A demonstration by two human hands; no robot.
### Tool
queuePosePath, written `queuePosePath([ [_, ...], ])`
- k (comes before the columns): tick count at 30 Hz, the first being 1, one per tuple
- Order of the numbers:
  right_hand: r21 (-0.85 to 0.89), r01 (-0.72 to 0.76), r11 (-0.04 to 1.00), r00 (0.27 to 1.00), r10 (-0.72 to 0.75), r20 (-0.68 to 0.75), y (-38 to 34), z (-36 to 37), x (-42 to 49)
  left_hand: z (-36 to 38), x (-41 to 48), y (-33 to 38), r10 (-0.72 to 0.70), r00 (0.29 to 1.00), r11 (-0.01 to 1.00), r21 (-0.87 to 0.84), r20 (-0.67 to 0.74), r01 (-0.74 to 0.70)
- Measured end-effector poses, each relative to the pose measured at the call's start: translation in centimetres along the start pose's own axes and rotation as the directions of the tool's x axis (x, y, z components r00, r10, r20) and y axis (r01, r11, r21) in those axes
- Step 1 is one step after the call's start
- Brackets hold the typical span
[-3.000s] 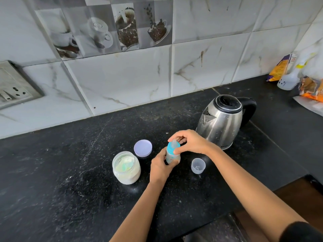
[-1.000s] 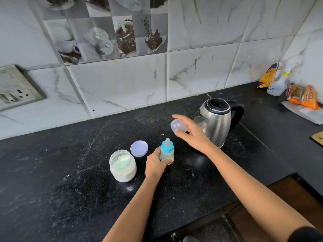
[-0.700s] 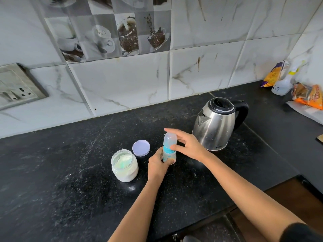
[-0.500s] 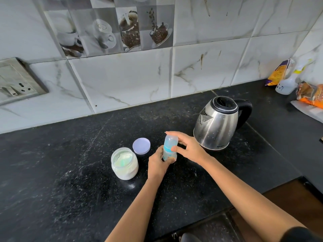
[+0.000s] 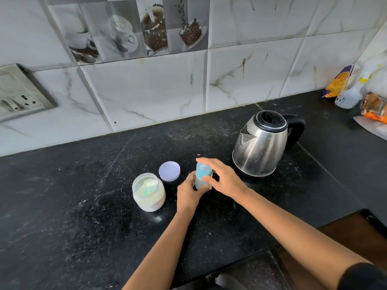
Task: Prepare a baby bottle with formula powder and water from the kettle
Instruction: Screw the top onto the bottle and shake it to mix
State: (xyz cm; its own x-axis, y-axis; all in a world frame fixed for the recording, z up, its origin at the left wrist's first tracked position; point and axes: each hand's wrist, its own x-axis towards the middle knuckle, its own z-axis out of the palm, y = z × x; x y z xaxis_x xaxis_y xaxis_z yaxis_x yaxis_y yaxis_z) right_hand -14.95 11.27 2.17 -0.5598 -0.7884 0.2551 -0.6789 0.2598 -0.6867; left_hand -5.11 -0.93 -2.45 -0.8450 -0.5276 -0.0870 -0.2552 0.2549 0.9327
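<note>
Bottle (image 5: pixel 201 186) looks capped, job nearly done; left grip (image 5: pixel 187 191) wraps its base, right grip (image 5: pixel 226 181) clasps the cap (image 5: pixel 204 168).

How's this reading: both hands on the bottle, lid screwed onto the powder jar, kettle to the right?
No. The head view shows the lid lying on the counter beside the open powder jar. Left hand and right hand hold the bottle; kettle stands right.

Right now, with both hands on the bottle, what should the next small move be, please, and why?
Probably press the clear cap fully down: the right hand holds it from above over the teat, while the left hand grips the bottle upright on the counter, so it is braced for the push.
</note>
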Motion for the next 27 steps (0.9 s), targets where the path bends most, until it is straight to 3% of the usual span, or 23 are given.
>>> queuePosePath([
  [4,0.04,0.002,0.999,1.0,-0.003,0.019,0.2,0.6,-0.3,-0.2,-0.9,0.6,0.019,1.0,0.995,0.097,0.004,-0.019],
  [14,0.086,-0.021,0.996,0.995,0.012,0.101,0.7,1.9,-0.1,-1.4,-8.8,-2.4,0.081,0.98,0.887,0.462,-0.182,0.012],
  [21,0.075,-0.008,0.997,0.994,0.0,0.109,0.7,1.6,0.0,-1.4,-11.2,-4.0,0.093,0.984,0.817,0.577,-0.153,0.013],
  [24,0.192,-0.031,0.981,0.993,0.008,0.122,0.8,0.4,0.5,-1.4,-11.1,-4.2,0.094,0.984,0.818,0.575,-0.151,0.01],
  [27,0.431,-0.127,0.893,0.991,0.093,0.098,0.2,-1.1,1.1,-1.3,-10.9,-4.4,0.084,0.985,0.821,0.57,-0.154,0.019],
])
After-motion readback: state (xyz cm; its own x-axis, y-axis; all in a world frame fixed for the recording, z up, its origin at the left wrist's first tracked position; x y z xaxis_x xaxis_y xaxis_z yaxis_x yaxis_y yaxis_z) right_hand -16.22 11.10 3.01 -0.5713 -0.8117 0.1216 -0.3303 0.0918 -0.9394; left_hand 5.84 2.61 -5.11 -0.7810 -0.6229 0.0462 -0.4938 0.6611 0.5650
